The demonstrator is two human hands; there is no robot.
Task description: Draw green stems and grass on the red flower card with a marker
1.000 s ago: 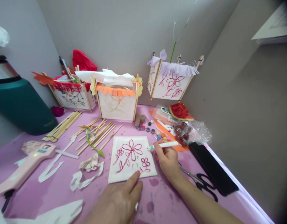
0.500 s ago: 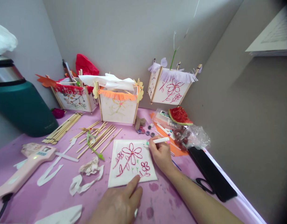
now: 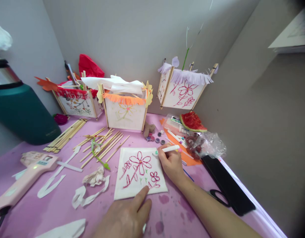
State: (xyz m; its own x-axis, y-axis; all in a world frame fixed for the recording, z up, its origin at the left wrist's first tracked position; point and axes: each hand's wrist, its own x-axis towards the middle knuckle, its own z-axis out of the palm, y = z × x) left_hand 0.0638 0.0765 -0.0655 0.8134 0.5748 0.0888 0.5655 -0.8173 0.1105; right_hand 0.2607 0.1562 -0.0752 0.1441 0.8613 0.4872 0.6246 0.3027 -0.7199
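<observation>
A white square panel [image 3: 127, 191] with red flowers and small green marks lies flat on the purple table. My right hand [image 3: 171, 162] is closed round a white marker [image 3: 169, 149], its green tip at the panel's upper right corner. The index fingertip of my left hand [image 3: 127, 211] rests on the panel's bottom edge. That hand's fingers are partly spread, and a small pale bit shows beneath them; what it is I cannot make out.
Bamboo sticks [image 3: 105, 145] and paper strips [image 3: 90, 195] lie left of the panel, beyond them a glue gun [image 3: 31, 175] and a green bottle [image 3: 23, 112]. Lanterns [image 3: 125, 114] stand behind. Scissors [image 3: 220, 197] and a black case [image 3: 228, 185] lie right.
The camera view has shifted slightly. Both hands keep nearly the same places on the panel, and the marker is still held near its upper right corner.
</observation>
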